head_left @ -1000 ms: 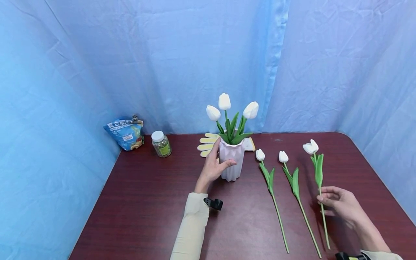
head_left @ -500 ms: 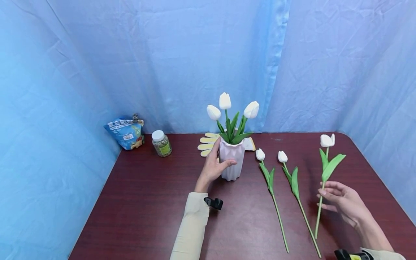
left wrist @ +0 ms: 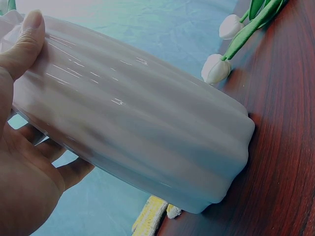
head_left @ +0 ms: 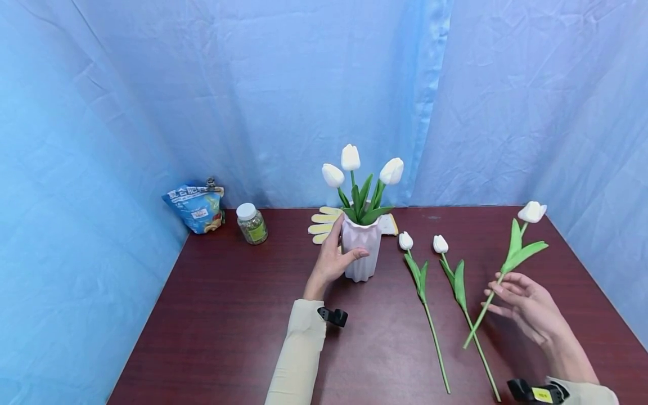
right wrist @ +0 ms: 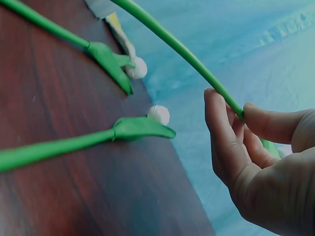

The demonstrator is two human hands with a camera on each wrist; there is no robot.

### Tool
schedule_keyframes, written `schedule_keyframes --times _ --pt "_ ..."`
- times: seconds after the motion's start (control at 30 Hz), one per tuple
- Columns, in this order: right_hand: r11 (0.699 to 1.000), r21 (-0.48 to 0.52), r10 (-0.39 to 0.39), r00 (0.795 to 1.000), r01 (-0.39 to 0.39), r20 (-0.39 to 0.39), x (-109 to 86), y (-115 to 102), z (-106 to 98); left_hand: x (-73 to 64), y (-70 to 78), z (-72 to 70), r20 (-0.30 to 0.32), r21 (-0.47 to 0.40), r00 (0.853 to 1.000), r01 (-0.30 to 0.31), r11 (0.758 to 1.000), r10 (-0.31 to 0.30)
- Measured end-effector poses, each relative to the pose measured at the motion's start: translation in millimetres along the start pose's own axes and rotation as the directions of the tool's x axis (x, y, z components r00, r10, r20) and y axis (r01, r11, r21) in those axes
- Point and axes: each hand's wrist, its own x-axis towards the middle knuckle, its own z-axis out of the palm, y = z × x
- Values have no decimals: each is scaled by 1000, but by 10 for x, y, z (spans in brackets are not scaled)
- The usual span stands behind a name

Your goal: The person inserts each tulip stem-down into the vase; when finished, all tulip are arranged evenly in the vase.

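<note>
A pale, ribbed vase stands upright on the table, holding three white tulips with green leaves. My left hand grips the vase from its left side; in the left wrist view the thumb lies on the near wall and the fingers reach behind. At the right, my right hand pinches the stem of another tulip between thumb and fingers. That tulip is raised and tilted, its head to the upper right. Two more tulips, one nearer the vase and one farther right, lie on the table.
Behind the vase lies a yellow-and-white glove, partly hidden. A white-capped jar and a blue clipped bag stand at the back left. Blue curtains border the dark red table.
My right hand has turned the held tulip, its head swinging right and its stem end swinging left over the lying tulip. My left hand stays on the vase.
</note>
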Motion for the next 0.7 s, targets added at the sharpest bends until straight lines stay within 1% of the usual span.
schedule_keyframes --times 0.2,0.43,0.53,0.7 --pt "995 87 -40 999 40 1 85 -9 139 -2 1 0 -1 2 1000 1 1000 -1" --pt "973 202 -109 994 110 -14 191 -63 325 -5 6 5 2 -1 1000 -3 1000 3" --pt "966 221 -128 991 132 -33 230 -93 409 -1 0 5 2 -7 1000 -4 1000 4" --pt "965 210 -145 987 157 -72 297 -143 539 1 -7 1 2 -14 1000 -1 1000 2"
